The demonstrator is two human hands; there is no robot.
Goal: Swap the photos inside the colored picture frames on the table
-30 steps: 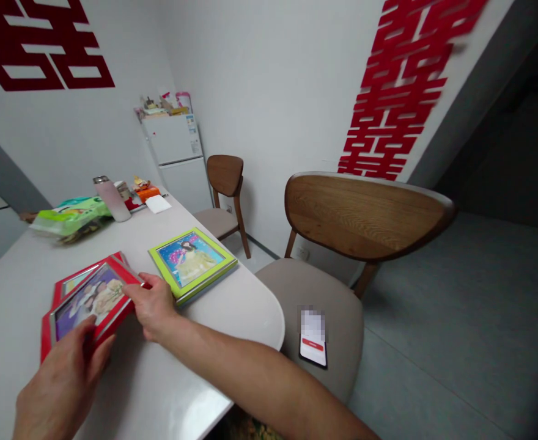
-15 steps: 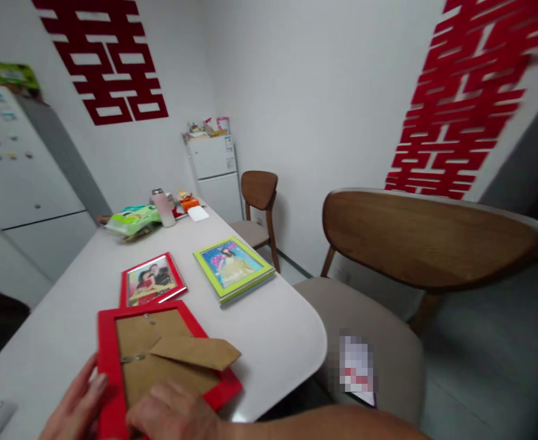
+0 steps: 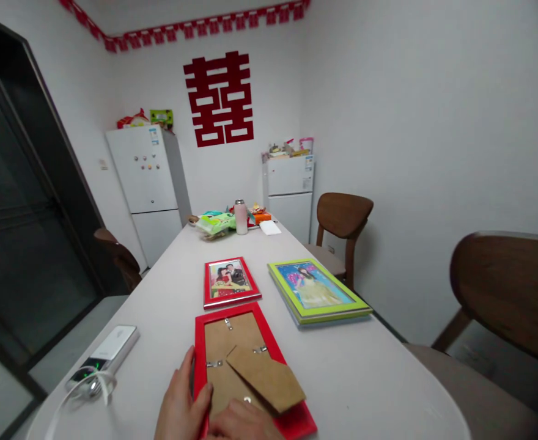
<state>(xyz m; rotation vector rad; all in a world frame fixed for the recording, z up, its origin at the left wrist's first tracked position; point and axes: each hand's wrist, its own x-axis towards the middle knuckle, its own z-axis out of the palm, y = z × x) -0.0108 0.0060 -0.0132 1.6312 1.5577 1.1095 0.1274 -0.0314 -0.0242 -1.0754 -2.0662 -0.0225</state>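
Note:
A red picture frame [image 3: 199, 348] lies face down on the white table, its brown backing board and hinged easel stand [image 3: 269, 379] facing up. Small metal clips hold the board at the sides. My left hand [image 3: 181, 400] grips the frame's left edge, thumb over the border. Against the lower part of the backing rests my right hand [image 3: 246, 423], fingers curled; their tips, and whatever they pinch, are hidden. Just beyond is a second red picture frame [image 3: 232, 300] with a photo of a couple. To its right lies a green picture frame [image 3: 351, 307], apparently stacked on another.
A power bank [image 3: 113, 343] with a white cable lies at the left edge of the table [image 3: 365, 379]. A pink bottle [image 3: 241, 219] and green packages [image 3: 216, 224] stand at the far end. Wooden chairs [image 3: 345, 214] line the right side.
My view has swung left and levelled, bringing the power bank and dark doorway into sight. Both hands stay at the face-down red frame.

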